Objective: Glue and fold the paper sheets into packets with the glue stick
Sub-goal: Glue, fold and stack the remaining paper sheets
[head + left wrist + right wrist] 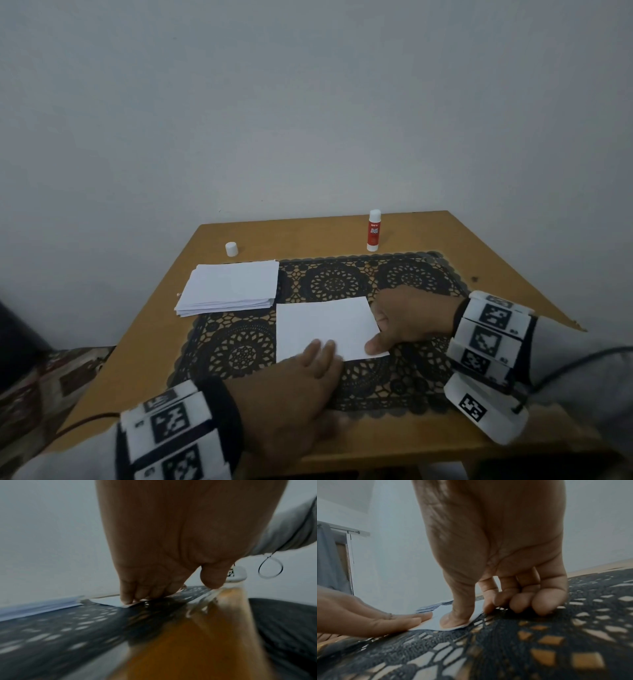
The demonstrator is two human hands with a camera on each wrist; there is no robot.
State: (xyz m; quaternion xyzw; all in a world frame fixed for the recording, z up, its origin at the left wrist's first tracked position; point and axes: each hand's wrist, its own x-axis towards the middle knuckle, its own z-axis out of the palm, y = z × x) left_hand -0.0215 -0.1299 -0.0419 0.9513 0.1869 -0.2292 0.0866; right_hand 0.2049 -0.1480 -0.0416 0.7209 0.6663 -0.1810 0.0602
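A single white paper sheet (325,325) lies flat on the black lace mat (342,281). My left hand (318,353) rests its straight fingers (130,596) on the sheet's near edge. My right hand (380,339) is at the sheet's right side. Its thumb (453,620) presses on the near right corner of the sheet (435,624), its index fingertip (488,609) meets the sheet's edge, and the other fingers curl onto the mat. The glue stick (374,230) stands upright and uncapped at the back of the table, away from both hands.
A stack of white sheets (229,287) lies left of the single sheet, partly on the mat. The glue stick's white cap (232,249) stands behind the stack. The wooden table (274,236) meets a plain wall at the back. A patterned seat shows at lower left.
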